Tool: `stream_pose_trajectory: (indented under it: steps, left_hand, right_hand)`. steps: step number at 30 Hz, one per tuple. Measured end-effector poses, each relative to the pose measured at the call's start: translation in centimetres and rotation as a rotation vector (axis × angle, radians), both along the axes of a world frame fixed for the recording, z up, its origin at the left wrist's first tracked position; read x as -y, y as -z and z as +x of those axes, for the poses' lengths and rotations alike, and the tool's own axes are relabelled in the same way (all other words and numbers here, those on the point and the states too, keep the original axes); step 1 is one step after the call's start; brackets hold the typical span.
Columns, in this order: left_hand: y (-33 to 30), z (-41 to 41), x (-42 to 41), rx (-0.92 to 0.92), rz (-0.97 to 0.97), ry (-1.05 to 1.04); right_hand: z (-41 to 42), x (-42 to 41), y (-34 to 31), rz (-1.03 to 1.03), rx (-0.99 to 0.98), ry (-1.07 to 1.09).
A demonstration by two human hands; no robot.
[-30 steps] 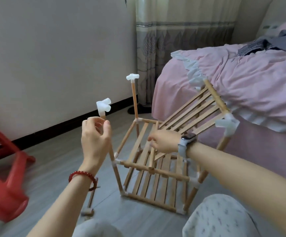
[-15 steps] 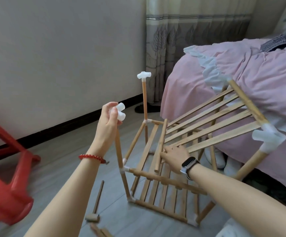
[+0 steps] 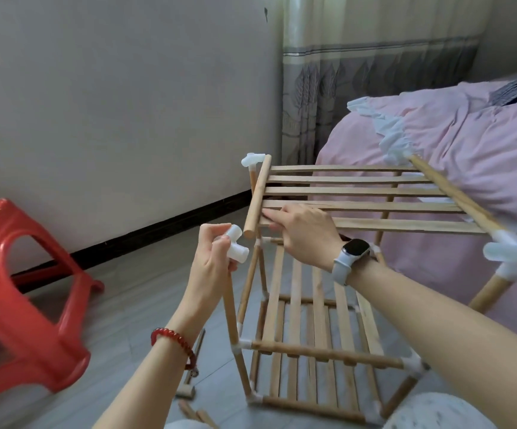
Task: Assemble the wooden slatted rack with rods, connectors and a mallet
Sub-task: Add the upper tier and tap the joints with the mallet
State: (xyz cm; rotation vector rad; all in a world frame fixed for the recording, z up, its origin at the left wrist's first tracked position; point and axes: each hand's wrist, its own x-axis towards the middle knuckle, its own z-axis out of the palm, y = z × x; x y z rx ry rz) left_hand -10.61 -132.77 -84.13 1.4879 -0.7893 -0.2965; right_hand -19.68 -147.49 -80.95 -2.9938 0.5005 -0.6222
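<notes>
The wooden rack (image 3: pixel 312 351) stands on the floor with two lower slatted shelves in place. A top slatted shelf (image 3: pixel 359 193) lies nearly level above it, its right rod fixed in a white connector (image 3: pixel 509 253) on the right post. My right hand (image 3: pixel 303 230) holds the shelf's near slat close to the free left rod (image 3: pixel 257 196). My left hand (image 3: pixel 210 261) grips a white connector (image 3: pixel 235 244) on top of the near-left post, just left of that rod's end. Another white connector (image 3: pixel 252 159) caps the far-left post.
A red plastic stool (image 3: pixel 19 292) stands at the left. A small wooden mallet (image 3: pixel 190 376) lies on the floor beside the rack, with loose wooden pieces (image 3: pixel 195 411) near it. A pink-covered bed (image 3: pixel 455 156) borders the right side; a curtain (image 3: pixel 359 72) hangs behind.
My right hand has swung the top shelf down from a steep tilt to nearly level, bringing its free rod beside the connector. My left hand stayed on the near-left post's connector.
</notes>
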Motion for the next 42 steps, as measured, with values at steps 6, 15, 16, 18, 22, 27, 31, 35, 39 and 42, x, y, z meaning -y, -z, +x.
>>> stream_pose_trajectory:
  steps: [6,15,16,18,22,27,31,35,39,42]
  left_hand:
    - [-0.3,-0.9,-0.3,0.011,0.017,0.01]
    - [0.7,-2.3,0.1,0.092,-0.037,0.053]
    - [1.0,-2.2,0.1,0.107,-0.046,0.043]
    - [1.3,-2.2,0.1,0.128,-0.053,0.03]
    - [1.6,-2.6,0.2,0.154,-0.05,-0.023]
    - [1.5,-3.0,0.1,0.165,-0.051,-0.082]
    - [1.3,-3.3,0.3,0.156,-0.027,-0.076]
    - [1.5,-3.2,0.2,0.131,-0.003,-0.077]
    - [1.3,-2.8,0.5,0.099,0.05,-0.052]
    - [0.9,-2.7,0.9,0.092,0.081,-0.051]
  right_hand:
    - [0.0,-0.1,-0.4,0.026,-0.012,0.016]
    - [1.8,0.1,0.4,0.053,-0.022,0.04]
    - [1.8,0.2,0.3,0.048,-0.01,0.039]
    - [1.9,0.4,0.2,0.05,0.003,0.03]
    - [2.0,0.4,0.2,0.051,0.008,0.029]
    - [2.1,0.2,0.2,0.043,0.003,0.027]
    - [1.8,0.4,0.2,0.036,-0.008,0.03]
    - [1.9,-0.1,0.3,0.037,-0.012,0.013]
    - [1.4,-0.4,0.4,0.019,0.004,-0.022]
    - [1.3,-0.3,0.1,0.044,-0.004,-0.042]
